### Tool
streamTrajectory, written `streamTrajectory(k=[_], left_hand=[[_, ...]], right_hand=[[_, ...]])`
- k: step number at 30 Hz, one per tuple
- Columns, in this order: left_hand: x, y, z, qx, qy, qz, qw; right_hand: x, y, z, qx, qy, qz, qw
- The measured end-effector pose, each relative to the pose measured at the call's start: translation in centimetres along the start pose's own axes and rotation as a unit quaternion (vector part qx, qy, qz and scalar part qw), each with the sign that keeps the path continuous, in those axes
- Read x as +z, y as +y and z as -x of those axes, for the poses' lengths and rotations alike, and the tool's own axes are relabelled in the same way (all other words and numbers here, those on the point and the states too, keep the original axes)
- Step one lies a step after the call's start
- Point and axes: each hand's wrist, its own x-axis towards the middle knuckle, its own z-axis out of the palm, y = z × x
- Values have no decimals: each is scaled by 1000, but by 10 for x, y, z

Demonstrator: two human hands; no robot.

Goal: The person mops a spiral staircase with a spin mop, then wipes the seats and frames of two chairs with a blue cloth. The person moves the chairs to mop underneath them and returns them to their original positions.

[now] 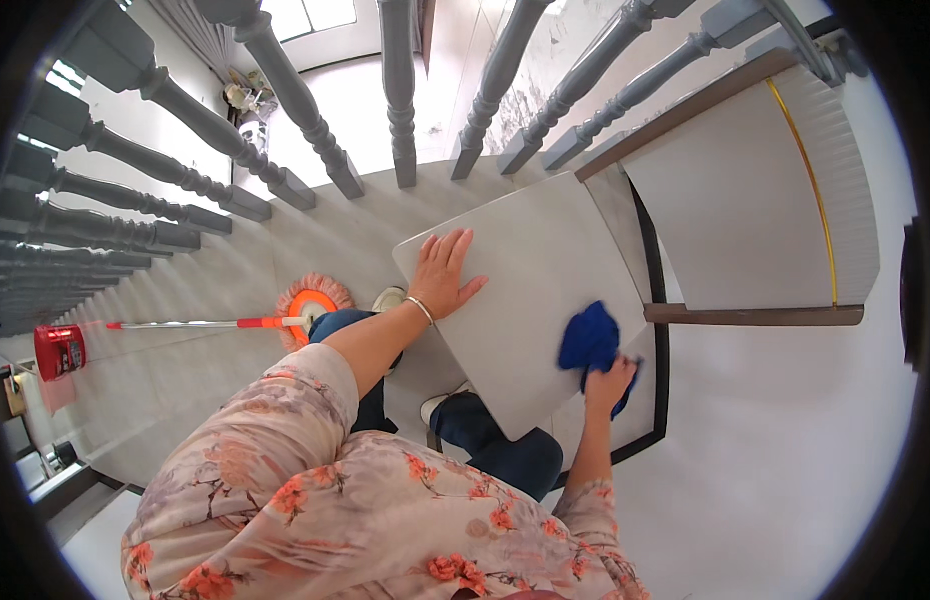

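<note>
A light grey rectangular panel (528, 255) with rounded corners lies tilted before me, its lower corner above my knee. My left hand (441, 279) rests flat on the panel near its left corner, fingers spread, holding nothing. At the right side of the panel, my right hand (612, 381) grips a dark blue cloth (589, 337). Part of the cloth spreads on the panel and part hangs beyond its edge. What supports the panel underneath is hidden.
A mop (311, 301) with a pink fringe lies on the floor at left, near a red container (59, 351). Grey turned balusters (401, 112) line the far side. At right is a brown-edged panel (735, 202) with a yellow strip, beside the white wall (765, 420).
</note>
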Motion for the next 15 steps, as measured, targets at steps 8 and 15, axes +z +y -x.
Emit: streamTrajectory(k=[8,15], left_hand=[[-1,1,0,-20,-20,-4,1000],[8,-5,9,0,-5,-28,1000]], right_hand=[[41,-142,-128,31,-31,47,998],[72,-227,-88,-252,-42,-29,966]])
